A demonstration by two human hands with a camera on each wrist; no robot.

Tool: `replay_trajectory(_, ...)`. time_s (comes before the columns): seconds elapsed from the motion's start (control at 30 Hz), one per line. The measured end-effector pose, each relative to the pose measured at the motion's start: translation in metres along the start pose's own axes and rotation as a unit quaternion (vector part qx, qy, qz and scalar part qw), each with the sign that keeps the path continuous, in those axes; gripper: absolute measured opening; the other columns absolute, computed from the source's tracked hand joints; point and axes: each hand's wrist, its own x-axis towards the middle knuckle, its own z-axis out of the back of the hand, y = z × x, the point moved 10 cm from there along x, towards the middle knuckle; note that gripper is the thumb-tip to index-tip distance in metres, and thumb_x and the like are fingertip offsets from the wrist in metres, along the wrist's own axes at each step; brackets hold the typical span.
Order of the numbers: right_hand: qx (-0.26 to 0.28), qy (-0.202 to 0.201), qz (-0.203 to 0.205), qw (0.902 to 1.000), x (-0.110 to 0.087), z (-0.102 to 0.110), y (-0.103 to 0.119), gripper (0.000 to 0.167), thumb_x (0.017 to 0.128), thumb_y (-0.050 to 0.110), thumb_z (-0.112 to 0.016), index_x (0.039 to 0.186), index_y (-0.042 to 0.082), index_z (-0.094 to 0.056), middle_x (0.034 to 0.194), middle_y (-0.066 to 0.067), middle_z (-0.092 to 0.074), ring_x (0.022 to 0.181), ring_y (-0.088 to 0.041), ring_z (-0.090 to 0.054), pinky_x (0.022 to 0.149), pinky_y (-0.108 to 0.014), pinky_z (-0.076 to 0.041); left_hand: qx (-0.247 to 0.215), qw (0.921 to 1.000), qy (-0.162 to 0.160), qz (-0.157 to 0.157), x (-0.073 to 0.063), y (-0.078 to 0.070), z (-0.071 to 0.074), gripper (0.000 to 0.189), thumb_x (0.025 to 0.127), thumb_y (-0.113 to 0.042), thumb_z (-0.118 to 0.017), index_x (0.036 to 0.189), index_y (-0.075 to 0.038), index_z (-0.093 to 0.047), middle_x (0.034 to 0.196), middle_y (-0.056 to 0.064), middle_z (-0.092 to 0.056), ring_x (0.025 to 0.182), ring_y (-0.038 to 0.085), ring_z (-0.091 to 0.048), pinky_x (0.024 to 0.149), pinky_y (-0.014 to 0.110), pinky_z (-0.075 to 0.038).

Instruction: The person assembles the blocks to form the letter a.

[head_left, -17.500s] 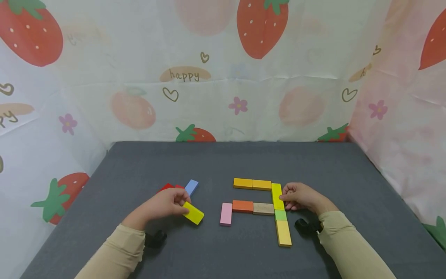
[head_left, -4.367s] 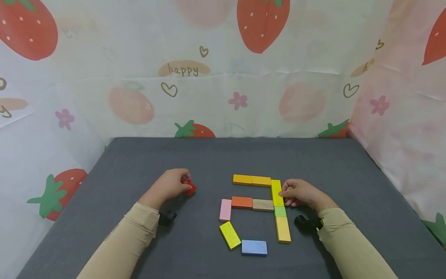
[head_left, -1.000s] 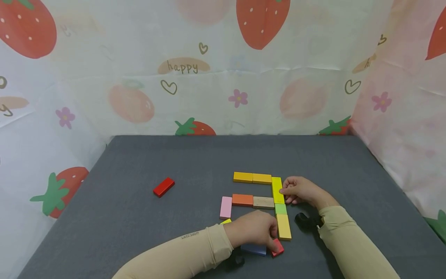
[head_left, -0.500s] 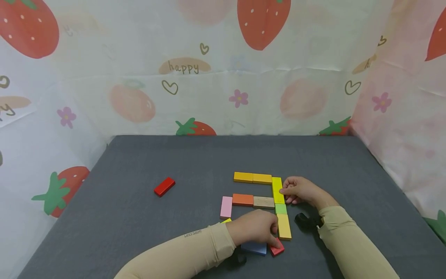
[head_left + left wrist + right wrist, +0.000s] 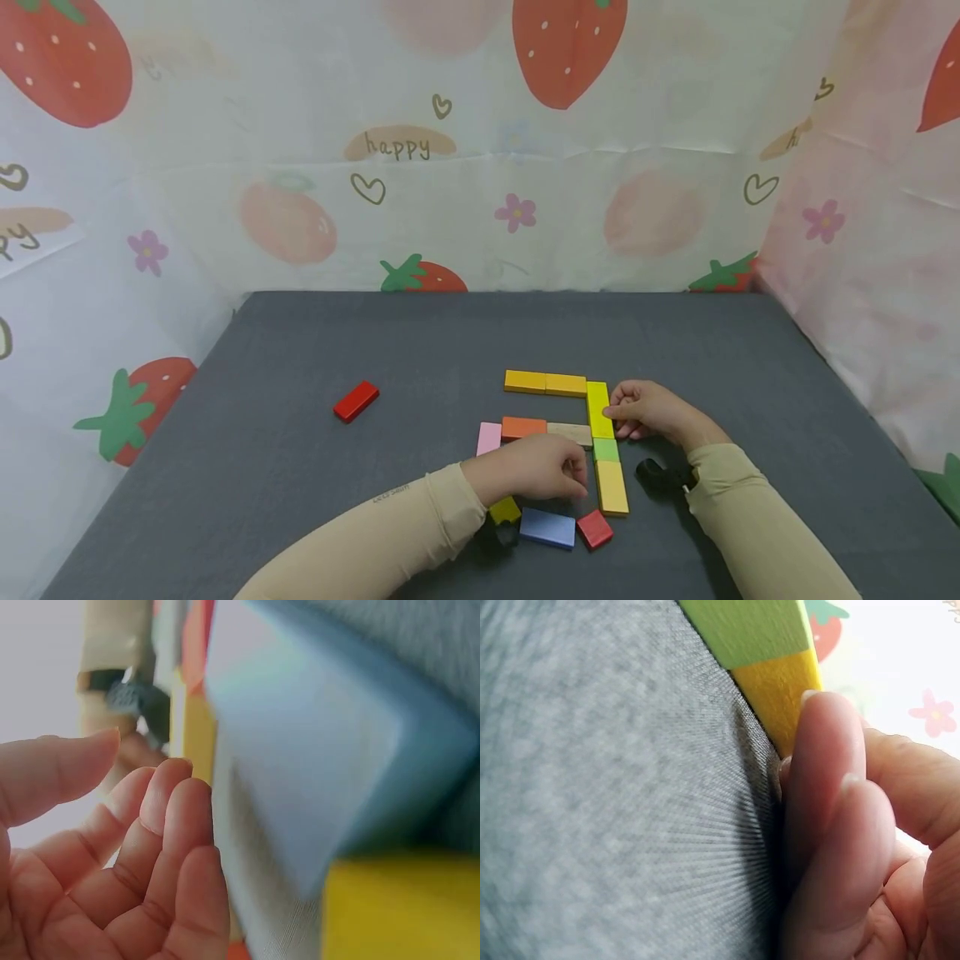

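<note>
My left hand (image 5: 542,468) hovers over the block figure, fingers loosely bent and holding nothing; the left wrist view shows thumb and fingers apart. Just below it lie a blue block (image 5: 547,528) and a small red block (image 5: 595,529), set at a slant. A yellow block (image 5: 505,510) is partly covered by the left wrist, and a pink block (image 5: 489,437) partly by the hand. My right hand (image 5: 651,412) holds the edge of the long bright yellow block (image 5: 597,408), thumb tip on its top and curled fingers against its side (image 5: 769,694).
Orange (image 5: 523,428) and wood-coloured (image 5: 568,433) blocks form the middle row. Two amber blocks (image 5: 545,382) make the top row. Green (image 5: 606,450) and pale yellow (image 5: 612,487) blocks continue the right column. Another red block (image 5: 356,402) lies apart on the grey tabletop (image 5: 420,350).
Yellow, blue and one red block have come from the left to the figure's bottom. My left hand has just let go of that red block and risen leftward. The right hand stays put.
</note>
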Motion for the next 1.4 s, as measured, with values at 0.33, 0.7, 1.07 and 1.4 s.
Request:
replay_trajectory(0.33, -0.003, -0.002, -0.007, 1.0, -0.001, 0.0, 0.0, 0.02, 0.092, 0.025, -0.067, 0.093, 0.008, -0.057, 0.072, 0.0, -0.06, 0.059, -0.01, -0.059, 0.057, -0.021, -0.05, -0.033, 0.9946, -0.086, 0.047, -0.029, 0.039, 0.061, 0.003, 0.092, -0.019, -0.067, 0.091, -0.017, -0.067, 0.08, -0.002, -0.061, 0.068, 0.014, -0.052, 0.06, 0.026, -0.045)
replay_trajectory(0.7, -0.004, 0.002, -0.006, 1.0, -0.001, 0.0, 0.002, 0.02, 0.093, 0.025, -0.066, 0.094, 0.008, -0.056, 0.072, 0.001, -0.06, 0.059, -0.009, -0.059, 0.056, -0.02, -0.049, -0.056, 0.9776, -0.175, 0.104, -0.072, 0.11, 0.112, 0.008, 0.091, -0.021, -0.067, 0.095, -0.014, -0.07, 0.083, 0.0, -0.063, 0.078, 0.018, -0.055, 0.069, 0.029, -0.048)
replay_trajectory(1.07, -0.006, -0.004, -0.009, 0.9999, 0.0, 0.0, -0.001, 0.02, 0.092, 0.025, -0.067, 0.095, 0.007, -0.057, 0.073, 0.0, -0.06, 0.059, -0.009, -0.06, 0.057, -0.021, -0.049, -0.063, 0.9652, -0.228, 0.112, -0.122, 0.181, 0.148, 0.018, 0.095, -0.019, -0.061, 0.105, -0.006, -0.068, 0.092, 0.011, -0.067, 0.079, 0.017, -0.058, 0.07, 0.029, -0.047)
replay_trajectory(1.4, -0.006, -0.003, -0.007, 1.0, -0.001, 0.0, 0.0, 0.02, 0.093, 0.024, -0.066, 0.095, 0.007, -0.057, 0.072, 0.0, -0.061, 0.059, -0.009, -0.06, 0.056, -0.021, -0.049, -0.081, 0.9395, -0.273, 0.19, -0.161, 0.236, 0.174, 0.026, 0.096, -0.025, -0.059, 0.115, -0.007, -0.064, 0.113, 0.015, -0.063, 0.096, 0.025, -0.058, 0.08, 0.036, -0.05)
